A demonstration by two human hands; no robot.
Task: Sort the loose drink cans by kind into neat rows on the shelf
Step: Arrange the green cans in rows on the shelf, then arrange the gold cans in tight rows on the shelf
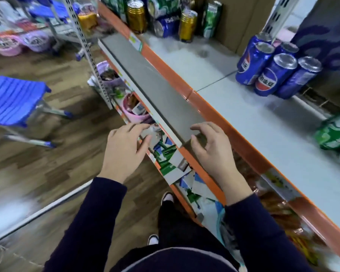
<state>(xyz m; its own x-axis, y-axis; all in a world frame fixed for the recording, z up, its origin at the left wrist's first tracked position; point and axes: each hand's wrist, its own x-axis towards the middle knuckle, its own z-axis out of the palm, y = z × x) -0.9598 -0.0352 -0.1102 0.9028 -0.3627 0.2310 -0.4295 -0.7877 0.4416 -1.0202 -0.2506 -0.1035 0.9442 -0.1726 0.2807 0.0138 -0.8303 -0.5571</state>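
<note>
On the pale shelf (253,114) with an orange front edge, several blue cola cans (273,71) stand grouped upright at the right. A mixed heap sits at the far end: gold cans (136,16) upright, a blue can (168,26) on its side, green cans (211,18) among them. Green cans (334,136) lie at the right edge. My left hand (126,152) hovers in front of the shelf, fingers apart, holding nothing. My right hand (214,152) hovers over the orange edge, fingers curled and apart, holding nothing.
A grey board (151,81) runs along the shelf front. Lower shelves hold green and white boxes (169,156) and pink tubs (133,110). A blue stool (14,99) stands on the wooden floor at the left. A cardboard box (239,20) backs the far cans.
</note>
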